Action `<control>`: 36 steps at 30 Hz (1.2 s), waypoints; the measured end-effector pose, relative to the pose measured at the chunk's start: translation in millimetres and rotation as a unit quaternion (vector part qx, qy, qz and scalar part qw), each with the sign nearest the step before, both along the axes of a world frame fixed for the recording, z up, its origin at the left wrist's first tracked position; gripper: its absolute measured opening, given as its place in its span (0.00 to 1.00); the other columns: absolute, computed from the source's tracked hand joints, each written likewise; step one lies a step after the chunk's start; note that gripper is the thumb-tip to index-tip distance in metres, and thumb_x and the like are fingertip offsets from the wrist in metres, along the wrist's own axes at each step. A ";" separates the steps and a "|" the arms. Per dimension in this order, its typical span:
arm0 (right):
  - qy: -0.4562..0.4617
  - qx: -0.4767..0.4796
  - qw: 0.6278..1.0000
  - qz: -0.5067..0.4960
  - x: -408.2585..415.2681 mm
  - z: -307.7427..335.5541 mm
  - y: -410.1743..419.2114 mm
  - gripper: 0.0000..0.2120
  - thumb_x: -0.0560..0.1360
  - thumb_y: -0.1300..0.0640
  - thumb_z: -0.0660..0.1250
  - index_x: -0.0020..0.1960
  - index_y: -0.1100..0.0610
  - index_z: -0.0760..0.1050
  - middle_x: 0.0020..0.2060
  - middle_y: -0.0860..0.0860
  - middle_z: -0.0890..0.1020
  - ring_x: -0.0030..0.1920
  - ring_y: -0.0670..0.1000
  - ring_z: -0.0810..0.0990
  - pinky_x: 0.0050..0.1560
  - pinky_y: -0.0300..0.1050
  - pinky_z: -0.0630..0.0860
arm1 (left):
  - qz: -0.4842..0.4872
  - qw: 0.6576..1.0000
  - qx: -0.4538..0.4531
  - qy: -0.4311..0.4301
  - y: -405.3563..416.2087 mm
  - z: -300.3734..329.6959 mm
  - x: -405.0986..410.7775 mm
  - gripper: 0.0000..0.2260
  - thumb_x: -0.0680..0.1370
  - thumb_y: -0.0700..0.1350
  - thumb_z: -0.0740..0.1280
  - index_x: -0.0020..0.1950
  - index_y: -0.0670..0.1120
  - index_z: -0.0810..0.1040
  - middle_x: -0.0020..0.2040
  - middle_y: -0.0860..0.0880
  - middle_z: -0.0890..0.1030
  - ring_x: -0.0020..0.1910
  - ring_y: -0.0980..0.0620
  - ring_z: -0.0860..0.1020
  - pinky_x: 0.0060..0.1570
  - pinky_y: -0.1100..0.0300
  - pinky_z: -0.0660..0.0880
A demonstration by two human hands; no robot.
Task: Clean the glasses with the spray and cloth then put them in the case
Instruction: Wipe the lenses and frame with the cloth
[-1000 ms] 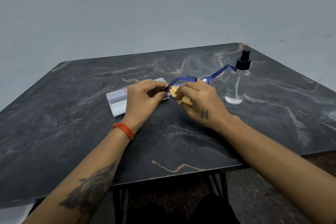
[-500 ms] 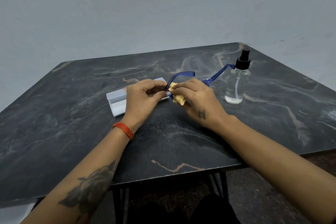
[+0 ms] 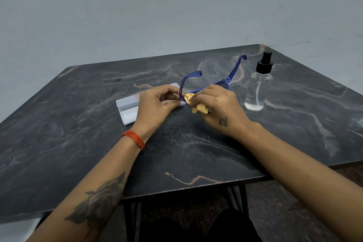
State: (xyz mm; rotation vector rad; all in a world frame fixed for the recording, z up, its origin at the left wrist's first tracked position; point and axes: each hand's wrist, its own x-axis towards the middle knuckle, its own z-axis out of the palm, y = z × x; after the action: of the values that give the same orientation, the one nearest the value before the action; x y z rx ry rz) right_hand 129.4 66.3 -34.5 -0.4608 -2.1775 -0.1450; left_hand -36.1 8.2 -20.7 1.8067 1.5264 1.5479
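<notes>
While the left hand (image 3: 157,104) pinches the glasses (image 3: 206,84), the right grip (image 3: 216,104) clasps the cloth (image 3: 196,103).

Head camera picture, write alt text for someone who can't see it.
A person's two hands hold blue glasses above a dark marble table: the left hand grips one end of the frame and the right hand rubs a yellow cloth on a lens. An open white case lies behind the left hand, and a clear spray bottle stands upright to the right.
</notes>
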 end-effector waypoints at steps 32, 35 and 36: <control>-0.011 -0.123 0.991 -0.059 -2.5 0.1 -2.4 0.11 0.63 0.67 0.75 0.41 0.54 0.79 0.34 0.50 0.80 0.37 0.52 0.77 0.37 0.38 0.65 | 0.037 0.985 0.048 0.163 3.7 -9.1 -3.9 0.08 0.70 0.35 0.72 0.48 0.39 0.78 0.44 0.45 0.83 0.44 0.53 0.82 0.47 0.63 0.78; -0.010 -0.144 0.988 -0.050 -1.2 1.4 -3.0 0.05 0.67 0.60 0.75 0.40 0.53 0.80 0.33 0.50 0.81 0.38 0.51 0.76 0.37 0.39 0.67 | 0.038 0.982 0.045 0.178 4.4 -9.1 -5.1 0.08 0.70 0.35 0.72 0.48 0.39 0.78 0.44 0.45 0.84 0.44 0.52 0.82 0.46 0.60 0.78; -0.010 -0.154 0.987 -0.052 -0.7 2.1 -3.7 0.04 0.67 0.59 0.74 0.40 0.53 0.81 0.33 0.50 0.80 0.39 0.50 0.75 0.37 0.40 0.67 | 0.039 0.981 0.046 0.185 4.6 -9.3 -5.2 0.08 0.70 0.35 0.72 0.48 0.40 0.78 0.44 0.45 0.84 0.44 0.52 0.82 0.46 0.60 0.78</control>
State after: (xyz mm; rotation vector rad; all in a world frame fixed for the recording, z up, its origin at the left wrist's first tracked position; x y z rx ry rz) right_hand 128.8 62.6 -32.4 -0.7495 -2.2046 0.1337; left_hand -41.2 12.8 -30.0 2.2110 1.7273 1.3918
